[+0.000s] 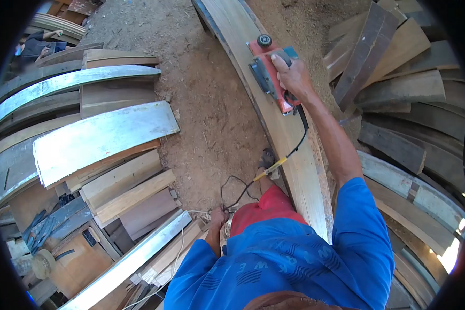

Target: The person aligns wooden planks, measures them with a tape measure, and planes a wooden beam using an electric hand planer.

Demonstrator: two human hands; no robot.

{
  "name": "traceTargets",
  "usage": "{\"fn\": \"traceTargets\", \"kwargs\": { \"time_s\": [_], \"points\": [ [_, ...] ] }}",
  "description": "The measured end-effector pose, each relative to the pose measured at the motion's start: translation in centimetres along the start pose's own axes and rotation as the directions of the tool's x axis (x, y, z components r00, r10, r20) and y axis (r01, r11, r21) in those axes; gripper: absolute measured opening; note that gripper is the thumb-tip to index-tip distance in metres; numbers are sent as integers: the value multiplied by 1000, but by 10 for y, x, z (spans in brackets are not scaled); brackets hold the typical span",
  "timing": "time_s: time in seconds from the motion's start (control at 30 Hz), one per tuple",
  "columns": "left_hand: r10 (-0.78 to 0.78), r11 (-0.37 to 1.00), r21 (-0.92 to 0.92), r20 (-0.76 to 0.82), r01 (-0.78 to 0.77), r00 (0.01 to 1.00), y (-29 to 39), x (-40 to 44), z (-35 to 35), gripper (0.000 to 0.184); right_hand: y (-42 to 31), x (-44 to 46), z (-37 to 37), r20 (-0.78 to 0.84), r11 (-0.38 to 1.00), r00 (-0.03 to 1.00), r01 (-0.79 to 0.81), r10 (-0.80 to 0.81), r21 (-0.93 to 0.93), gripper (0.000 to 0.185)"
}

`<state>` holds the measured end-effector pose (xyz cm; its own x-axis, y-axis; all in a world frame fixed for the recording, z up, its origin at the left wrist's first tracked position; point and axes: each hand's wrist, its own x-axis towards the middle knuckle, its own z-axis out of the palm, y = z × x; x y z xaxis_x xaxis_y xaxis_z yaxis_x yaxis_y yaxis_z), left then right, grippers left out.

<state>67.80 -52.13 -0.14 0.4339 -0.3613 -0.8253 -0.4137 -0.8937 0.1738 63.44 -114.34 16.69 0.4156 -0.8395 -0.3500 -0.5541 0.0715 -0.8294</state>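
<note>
My right hand (293, 77) is wrapped round the handle of a red and grey electric hand planer (267, 72), which has a black knob at its front. The planer rests on a long pale wooden plank (279, 135) that runs from the top of the view down past my right side. A black power cord (300, 137) with a yellow-wrapped section trails from the planer towards my body. Down by my left hip, my left hand (219, 215) is closed around the cord, where a loop of it hangs.
Stacked boards (121, 93) line the left, with a pale wide board (106, 139) on top. More timber (398, 93) is piled on the right. A white cable (181, 243) runs over boards at lower left. Another person (36, 46) is at upper left. Bare dirt (212, 113) lies between.
</note>
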Motion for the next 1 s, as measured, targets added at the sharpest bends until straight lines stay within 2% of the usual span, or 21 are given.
{"fn": "traceTargets", "kwargs": {
  "time_s": [0.13, 0.23, 0.33, 0.43, 0.53, 0.63, 0.73, 0.83, 1.0],
  "points": [
    [5, 1000, 25, -28, -4, 1000, 0, 22, -15, 27, -2, 11, 7, -48, 993, 993, 112, -111, 22, 61],
    [2, 999, -44, -26, -3, 1000, 4, 35, -32, 26, -15, 17, 6, -40, 999, 998, 51, -51, -11, 61],
    [-30, 999, -46, -50, 28, 998, 11, 40, -48, 24, -18, 30, 8, -34, 996, 997, 60, -62, -60, 61],
    [-26, 998, -58, -63, 22, 998, 18, 43, -62, 24, -31, 33, 6, -8, 1000, 1000, 26, -26, -5, 61],
    [-37, 999, -37, -61, 35, 997, 19, 52, -71, 23, -38, 40, 7, -45, 997, 996, 74, -75, -24, 61],
    [4, 1000, -19, -90, -6, 996, 25, 64, -78, 23, -41, 49, 12, -118, 989, 982, 145, -145, -14, 67],
    [30, 999, -15, -86, -32, 996, 31, 79, -85, 23, -45, 60, 15, -128, 988, 980, 152, -149, 16, 69],
    [60, 998, 30, -54, -59, 997, 36, 102, -91, 24, -53, 70, 14, -126, 988, 981, 143, -149, -57, 69],
    [113, 989, 93, -1, -113, 994, 64, 135, -121, 22, -70, 85, 18, -110, 985, 980, 171, -168, 18, 70]
  ]
}}
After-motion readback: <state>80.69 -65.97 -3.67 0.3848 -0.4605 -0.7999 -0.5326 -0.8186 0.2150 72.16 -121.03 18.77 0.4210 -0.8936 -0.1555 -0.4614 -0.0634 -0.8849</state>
